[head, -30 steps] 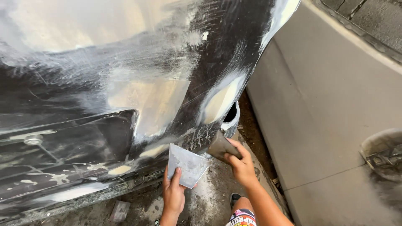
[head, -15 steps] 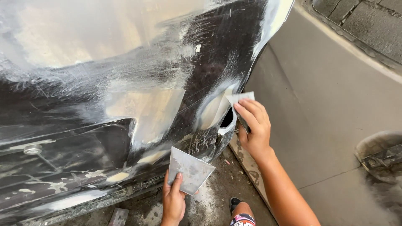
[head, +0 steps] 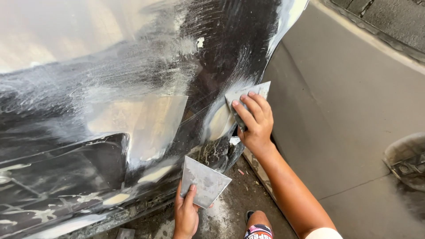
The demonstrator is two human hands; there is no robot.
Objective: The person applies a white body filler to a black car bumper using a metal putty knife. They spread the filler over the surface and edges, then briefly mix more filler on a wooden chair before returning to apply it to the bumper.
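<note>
A black car body panel (head: 133, 102), sanded dull and patched with pale filler, fills the left and middle of the view. My right hand (head: 253, 121) presses a flat grey spreader blade (head: 261, 90) against the panel's curved right edge, over a pale filler patch (head: 220, 121). Lower down, my left hand (head: 186, 214) holds a square metal plate (head: 202, 182) smeared with grey filler, just off the panel's bottom edge.
A grey primed panel (head: 349, 115) stands to the right. A round grey part (head: 405, 161) shows at the far right edge. Dusty concrete floor (head: 230, 208) lies below, with my foot (head: 256, 225) on it.
My right hand has risen from beside the plate to the panel's edge and slid the spreader a little further up. The left hand and plate have stayed low.
</note>
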